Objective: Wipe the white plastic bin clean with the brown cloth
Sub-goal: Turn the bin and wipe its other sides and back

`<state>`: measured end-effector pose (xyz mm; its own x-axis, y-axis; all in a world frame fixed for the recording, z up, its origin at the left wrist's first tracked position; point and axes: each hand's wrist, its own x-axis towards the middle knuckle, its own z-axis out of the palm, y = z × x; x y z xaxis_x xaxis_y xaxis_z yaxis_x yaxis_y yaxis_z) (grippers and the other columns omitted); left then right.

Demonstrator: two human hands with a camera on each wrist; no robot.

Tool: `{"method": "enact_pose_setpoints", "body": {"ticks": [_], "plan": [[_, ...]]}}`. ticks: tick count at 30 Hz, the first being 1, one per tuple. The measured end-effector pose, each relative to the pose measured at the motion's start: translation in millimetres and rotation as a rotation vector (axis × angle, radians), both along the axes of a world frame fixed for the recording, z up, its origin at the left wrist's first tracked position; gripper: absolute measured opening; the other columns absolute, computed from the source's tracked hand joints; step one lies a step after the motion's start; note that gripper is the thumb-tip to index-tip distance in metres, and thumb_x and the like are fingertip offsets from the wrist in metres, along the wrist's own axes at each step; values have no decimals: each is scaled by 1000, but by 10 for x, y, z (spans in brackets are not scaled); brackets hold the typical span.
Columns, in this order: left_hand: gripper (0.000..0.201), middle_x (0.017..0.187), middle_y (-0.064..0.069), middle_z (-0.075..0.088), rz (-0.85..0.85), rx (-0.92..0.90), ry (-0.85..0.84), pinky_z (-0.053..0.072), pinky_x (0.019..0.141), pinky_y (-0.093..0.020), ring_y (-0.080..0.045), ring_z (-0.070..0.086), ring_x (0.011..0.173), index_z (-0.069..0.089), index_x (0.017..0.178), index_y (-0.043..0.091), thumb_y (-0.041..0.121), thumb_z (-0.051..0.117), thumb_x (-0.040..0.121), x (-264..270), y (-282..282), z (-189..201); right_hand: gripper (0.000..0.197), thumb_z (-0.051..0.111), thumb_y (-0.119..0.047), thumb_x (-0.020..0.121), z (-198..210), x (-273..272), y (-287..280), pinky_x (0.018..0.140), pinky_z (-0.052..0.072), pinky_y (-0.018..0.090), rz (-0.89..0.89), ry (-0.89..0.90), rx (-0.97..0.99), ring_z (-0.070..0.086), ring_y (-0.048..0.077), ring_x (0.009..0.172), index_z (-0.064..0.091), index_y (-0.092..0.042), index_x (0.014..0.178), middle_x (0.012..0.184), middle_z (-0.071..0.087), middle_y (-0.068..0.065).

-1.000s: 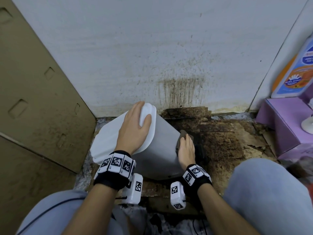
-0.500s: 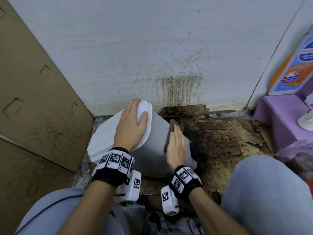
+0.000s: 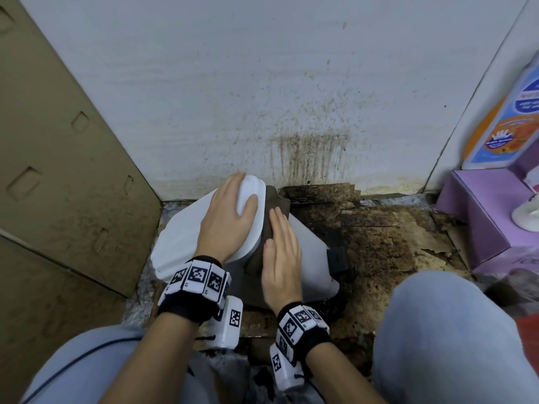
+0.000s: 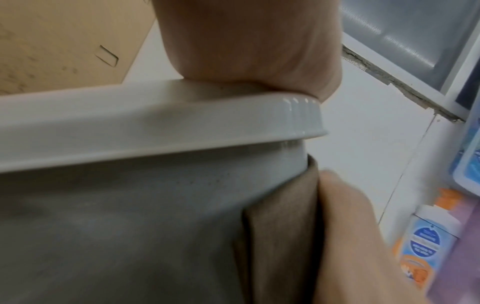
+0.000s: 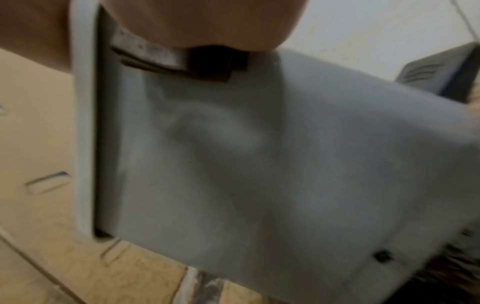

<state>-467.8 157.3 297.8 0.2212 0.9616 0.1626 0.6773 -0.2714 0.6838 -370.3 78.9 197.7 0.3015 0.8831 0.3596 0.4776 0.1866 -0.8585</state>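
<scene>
Bin (image 3: 309, 252): white plastic, lidded, tipped over toward the cardboard panel, its base resting on the stained floor directly below the wall. The lid (image 3: 180, 246) faced up and toward the cardboard; the grey-white side wall faced the camera. A black pedal (image 3: 337, 259) projected from the bin's lower end.

Left hand (image 3: 226, 217): laid over the lid, fingers spread and curved across its upper corner, thumb lying on the lid face near the rim. The left wrist view showed the palm bearing down on the lid's edge (image 4: 161, 123).

Right hand (image 3: 281, 258): flat on the bin's side wall just beside the lid rim, fingers straight and together, pressing the cloth against the plastic.

Cloth (image 3: 262, 228): brown, folded, lying along the bin's side wall under the right hand, one corner showing beyond the fingertips, its near end showing below the palm. In the left wrist view the folded edge (image 4: 280, 226) sat against the wall just under the lid rim. The right wrist view was blurred; a dark strip under the palm was probably the same cloth.

Wall (image 3: 262, 83): white, behind the bin, marked with brown streaks just above it.

Floor (image 3: 379, 243): beside the bin, dark, stained, peeling.

Cardboard (image 3: 58, 185): brown panel leaning near the bin's lid side.

Box (image 3: 481, 217): purple, well apart from the bin's pedal side, with an orange-and-blue bottle (image 3: 507, 118) standing behind it.
</scene>
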Motion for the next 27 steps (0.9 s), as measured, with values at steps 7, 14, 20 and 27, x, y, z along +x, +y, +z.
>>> {"method": "enact_pose_setpoints", "body": {"ticks": [7,14,20,27], "plan": [[53,161,19,33,26,-29,-58,28,119,-39,-7,30,148,33,155,35,43,45,104,-127,6,14,49,24,-26,107,-710,348,-246,124,21,43,-117,63,-109,19,3,152,28,-30,156,164,26,-12],[53,160,19,35,49,-37,-70,29,120,-39,-7,32,147,34,155,36,43,47,104,-149,11,30,54,22,-33,102,-934,434,-352,127,12,40,-205,240,-253,11,1,152,27,-29,156,162,19,-18],[56,163,16,31,50,-46,-48,27,121,-44,-10,28,150,29,158,32,42,44,105,-139,25,33,60,21,-33,99,-750,257,-255,126,3,30,-265,313,-284,7,7,154,26,-21,157,167,19,-6],[55,164,16,28,24,-30,2,26,111,-37,-10,26,150,26,158,31,39,42,106,-50,5,51,61,21,-36,99,-363,-13,-153,126,9,35,-230,312,-191,10,6,153,26,-19,158,166,21,-8]]}}
